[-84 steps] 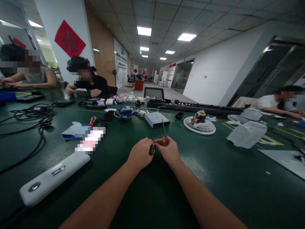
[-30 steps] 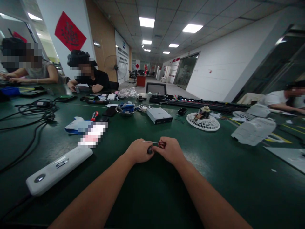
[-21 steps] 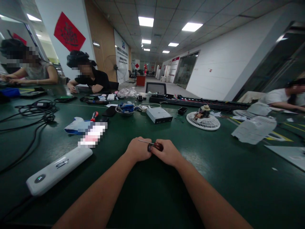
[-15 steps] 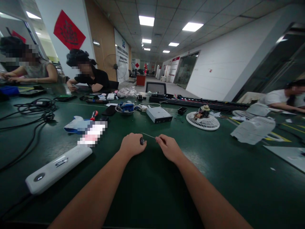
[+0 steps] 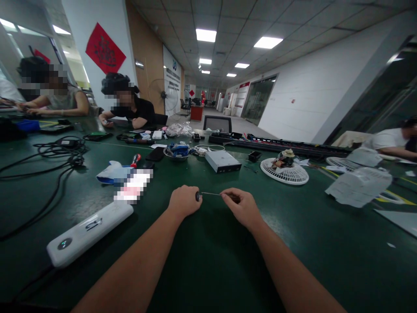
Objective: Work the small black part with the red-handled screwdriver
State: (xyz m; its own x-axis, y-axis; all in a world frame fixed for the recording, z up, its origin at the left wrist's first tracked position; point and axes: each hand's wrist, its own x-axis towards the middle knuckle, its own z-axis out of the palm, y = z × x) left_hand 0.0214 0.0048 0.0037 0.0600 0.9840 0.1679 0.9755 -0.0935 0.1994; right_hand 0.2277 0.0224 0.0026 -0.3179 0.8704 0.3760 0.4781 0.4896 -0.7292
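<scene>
My left hand is closed around a small dark round part, which shows just past my fingers. My right hand grips a slim screwdriver with a dark red handle, mostly hidden in my fingers. Its thin metal shaft runs level between my hands, with its tip at the dark part. Both hands hover just above the dark green workbench. Whether the tip touches the part is too small to tell.
A long white device and a blue-and-white cloth lie left of my hands. Ahead are a silver box, a metal bowl of blue parts and a white fan guard. Cables trail left; co-workers sit along the bench.
The screwdriver has swung from upright to lying level, its shaft now bridging my hands. My hands have drawn slightly apart, and the dark part stays in my left hand.
</scene>
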